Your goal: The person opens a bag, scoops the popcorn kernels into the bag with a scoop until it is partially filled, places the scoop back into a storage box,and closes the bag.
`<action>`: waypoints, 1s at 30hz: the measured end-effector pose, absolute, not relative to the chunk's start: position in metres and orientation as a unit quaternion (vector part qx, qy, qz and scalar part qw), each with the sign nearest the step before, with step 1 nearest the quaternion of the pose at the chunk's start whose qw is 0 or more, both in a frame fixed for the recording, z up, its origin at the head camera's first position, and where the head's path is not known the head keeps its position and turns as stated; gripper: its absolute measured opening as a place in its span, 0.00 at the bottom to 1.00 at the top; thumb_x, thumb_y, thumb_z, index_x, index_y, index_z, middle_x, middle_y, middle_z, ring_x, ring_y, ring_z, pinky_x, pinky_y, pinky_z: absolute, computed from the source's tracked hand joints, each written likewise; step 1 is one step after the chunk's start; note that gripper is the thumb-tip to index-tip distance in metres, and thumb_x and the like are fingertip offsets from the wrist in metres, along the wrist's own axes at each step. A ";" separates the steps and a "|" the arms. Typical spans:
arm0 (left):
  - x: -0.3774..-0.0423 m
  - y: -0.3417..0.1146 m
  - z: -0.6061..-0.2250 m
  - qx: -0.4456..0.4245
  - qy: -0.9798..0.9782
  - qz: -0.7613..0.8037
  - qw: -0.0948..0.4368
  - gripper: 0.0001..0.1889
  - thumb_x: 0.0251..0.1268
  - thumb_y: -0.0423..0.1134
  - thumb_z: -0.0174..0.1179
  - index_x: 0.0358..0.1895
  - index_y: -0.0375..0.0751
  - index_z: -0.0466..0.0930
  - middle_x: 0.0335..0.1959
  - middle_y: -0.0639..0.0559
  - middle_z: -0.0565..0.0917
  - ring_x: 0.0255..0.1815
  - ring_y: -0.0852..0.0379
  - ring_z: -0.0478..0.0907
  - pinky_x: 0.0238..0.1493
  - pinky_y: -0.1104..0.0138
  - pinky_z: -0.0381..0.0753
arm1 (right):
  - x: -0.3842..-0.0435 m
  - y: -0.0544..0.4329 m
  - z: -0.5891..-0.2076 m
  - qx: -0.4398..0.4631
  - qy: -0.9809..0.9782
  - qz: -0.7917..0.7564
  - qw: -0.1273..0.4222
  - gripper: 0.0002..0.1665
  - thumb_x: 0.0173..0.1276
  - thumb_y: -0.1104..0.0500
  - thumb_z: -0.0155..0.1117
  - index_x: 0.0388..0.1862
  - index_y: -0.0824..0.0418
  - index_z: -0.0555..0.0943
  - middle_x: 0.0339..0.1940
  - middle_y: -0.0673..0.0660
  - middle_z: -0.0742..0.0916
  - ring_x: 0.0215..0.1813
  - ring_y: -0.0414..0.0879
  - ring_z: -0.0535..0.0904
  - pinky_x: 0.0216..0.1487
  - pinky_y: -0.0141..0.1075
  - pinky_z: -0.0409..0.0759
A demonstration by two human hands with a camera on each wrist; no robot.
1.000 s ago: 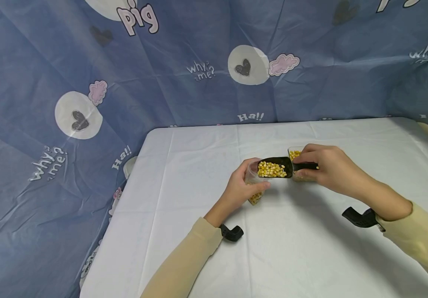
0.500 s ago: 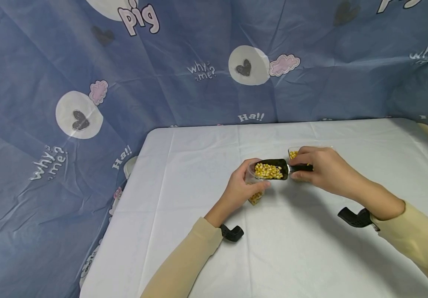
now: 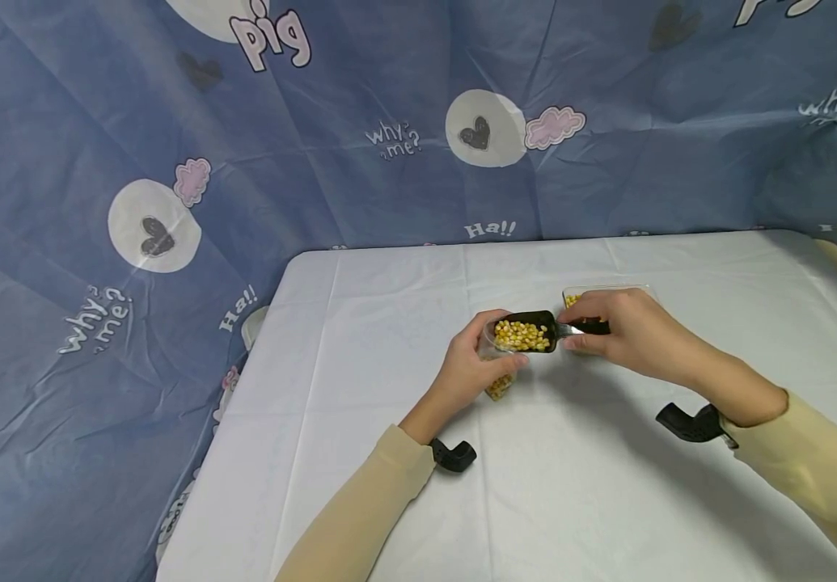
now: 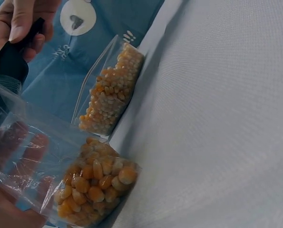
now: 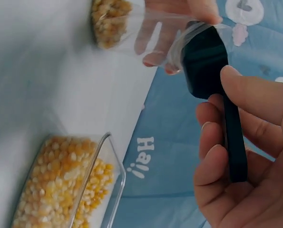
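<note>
Carrying yellow kernels (image 3: 520, 335), the black scoop (image 5: 205, 61) lies roughly level at the mouth of a clear bag (image 4: 58, 142). Front end appears just inside the opening; plastic overlaps it in the right wrist view. Load fills much of the blade; none seen falling

Scoop's long axis runs sideways: handle toward the right hand (image 3: 625, 331), blade pointing left, bag directly ahead of it. This line, blade to bag mouth, is the relation that matters most, as I judge it; tilt along or about that axis would decide where the kernels go. Left hand (image 3: 472, 364) is the nearer to the blade's front end; right hand has the handle only

Right fingers: curled about the handle, thumb laid along it near the blade. Left fingers: wrapped round the upper bag, visible through the film, thumb on the near side. Bag leans somewhat; a clump of kernels sits in its bottom, upper part loose and slack. Whether its base bears on the counter (image 3: 389, 339), cannot be sure

Further out: clear box (image 5: 123, 180) on the counter, behind the right hand in the head view and partly hidden by it, holding more kernels. Counter covered in white cloth. Black wrist mount (image 3: 454, 455) at the left sleeve (image 3: 352, 501), another at the right. Blue printed backdrop (image 3: 360, 194) behind all
</note>
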State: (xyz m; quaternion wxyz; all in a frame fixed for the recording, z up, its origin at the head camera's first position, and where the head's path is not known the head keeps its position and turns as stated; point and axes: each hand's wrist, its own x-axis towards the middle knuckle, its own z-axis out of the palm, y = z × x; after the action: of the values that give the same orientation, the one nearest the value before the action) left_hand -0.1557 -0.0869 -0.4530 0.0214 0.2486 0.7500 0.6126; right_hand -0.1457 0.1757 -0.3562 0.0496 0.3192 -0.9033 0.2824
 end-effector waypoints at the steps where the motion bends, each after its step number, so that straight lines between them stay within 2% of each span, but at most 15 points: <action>1: -0.156 -0.087 -0.453 0.250 0.749 0.613 0.021 0.34 0.59 0.46 0.75 0.68 0.64 0.71 0.62 0.61 0.77 0.61 0.60 0.75 0.63 0.58 0.72 | -0.146 0.176 -0.356 0.309 -0.904 0.293 0.035 0.16 0.63 0.53 0.77 0.49 0.53 0.88 0.47 0.47 0.88 0.51 0.44 0.84 0.50 0.46 0.81; 4: -0.156 -0.087 -0.453 0.251 0.746 0.616 0.019 0.35 0.58 0.45 0.76 0.68 0.63 0.71 0.62 0.60 0.77 0.60 0.59 0.76 0.63 0.59 0.73 | -0.147 0.178 -0.354 0.277 -0.902 0.332 -0.013 0.17 0.65 0.49 0.75 0.51 0.52 0.88 0.51 0.50 0.88 0.59 0.49 0.82 0.56 0.50 0.79; 9: -0.156 -0.087 -0.453 0.252 0.743 0.619 0.013 0.35 0.58 0.43 0.76 0.68 0.62 0.71 0.62 0.60 0.77 0.59 0.59 0.76 0.63 0.59 0.72 | -0.148 0.180 -0.352 0.221 -0.893 0.383 -0.080 0.18 0.65 0.46 0.74 0.52 0.50 0.88 0.55 0.51 0.87 0.63 0.48 0.79 0.58 0.45 0.78; 11: -0.156 -0.087 -0.453 0.252 0.745 0.618 0.010 0.34 0.57 0.43 0.76 0.67 0.62 0.72 0.62 0.61 0.78 0.59 0.59 0.76 0.63 0.59 0.72 | -0.148 0.181 -0.352 0.199 -0.884 0.410 -0.104 0.19 0.65 0.47 0.74 0.52 0.51 0.88 0.54 0.52 0.87 0.58 0.48 0.82 0.53 0.42 0.81; 14: -0.156 -0.086 -0.453 0.255 0.746 0.615 0.006 0.34 0.57 0.44 0.76 0.67 0.62 0.72 0.61 0.61 0.78 0.59 0.59 0.76 0.63 0.58 0.71 | -0.149 0.180 -0.354 0.169 -0.859 0.463 -0.140 0.20 0.65 0.51 0.75 0.53 0.57 0.88 0.47 0.56 0.89 0.47 0.50 0.86 0.44 0.40 0.84; 16: -0.156 -0.086 -0.453 0.258 0.745 0.615 0.004 0.34 0.57 0.43 0.77 0.67 0.62 0.72 0.61 0.61 0.78 0.59 0.60 0.76 0.64 0.58 0.72 | -0.149 0.180 -0.356 0.151 -0.839 0.497 -0.162 0.20 0.65 0.54 0.75 0.53 0.62 0.87 0.41 0.58 0.90 0.39 0.53 0.86 0.39 0.43 0.85; 18: -0.156 -0.086 -0.452 0.262 0.744 0.615 0.003 0.34 0.57 0.43 0.77 0.67 0.61 0.72 0.61 0.61 0.78 0.59 0.60 0.76 0.64 0.58 0.72 | -0.148 0.179 -0.357 0.138 -0.825 0.520 -0.175 0.21 0.64 0.55 0.75 0.53 0.65 0.86 0.38 0.61 0.90 0.38 0.54 0.87 0.40 0.44 0.86; 24: -0.156 -0.087 -0.453 0.267 0.745 0.611 0.006 0.37 0.56 0.42 0.77 0.69 0.62 0.70 0.62 0.62 0.77 0.59 0.60 0.76 0.62 0.58 0.73 | -0.145 0.178 -0.359 0.131 -0.815 0.539 -0.168 0.22 0.63 0.55 0.76 0.53 0.65 0.86 0.51 0.63 0.87 0.40 0.54 0.88 0.43 0.41 0.86; 30: -0.155 -0.087 -0.453 0.261 0.752 0.605 0.009 0.38 0.55 0.43 0.78 0.69 0.64 0.69 0.61 0.61 0.78 0.55 0.59 0.79 0.56 0.61 0.78 | -0.143 0.174 -0.355 0.140 -0.821 0.534 -0.147 0.18 0.65 0.60 0.75 0.52 0.64 0.86 0.54 0.62 0.86 0.41 0.52 0.88 0.43 0.42 0.86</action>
State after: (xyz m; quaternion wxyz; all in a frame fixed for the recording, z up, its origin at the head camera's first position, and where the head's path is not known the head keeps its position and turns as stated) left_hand -0.1555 -0.0867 -0.4532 0.0095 0.2608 0.7521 0.6051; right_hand -0.1426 0.1738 -0.3551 -0.1473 0.1401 -0.8205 0.5343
